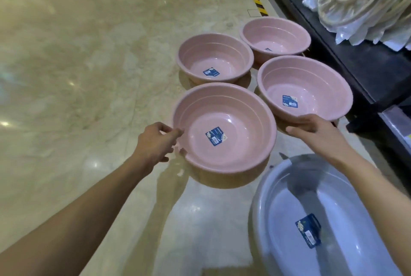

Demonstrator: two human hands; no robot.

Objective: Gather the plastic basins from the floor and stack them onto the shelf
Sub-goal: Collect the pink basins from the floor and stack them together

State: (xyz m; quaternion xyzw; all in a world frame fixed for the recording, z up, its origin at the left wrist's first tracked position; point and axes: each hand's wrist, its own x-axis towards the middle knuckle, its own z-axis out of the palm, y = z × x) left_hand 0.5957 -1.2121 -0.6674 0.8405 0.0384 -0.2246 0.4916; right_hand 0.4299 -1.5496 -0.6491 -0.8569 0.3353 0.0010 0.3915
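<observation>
Though blurred, left hand grip pinches nearest basin rim.

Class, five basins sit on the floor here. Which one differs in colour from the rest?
The pale blue-white basin nearest the camera, at lower right under the right forearm. The other four, including the nearest pink basin, are all pink.

A single wide-angle head-worn camera looks forward and steeply down, close over the marble floor, both forearms reaching in from the bottom edge; a dark shelf runs along the right.
</observation>
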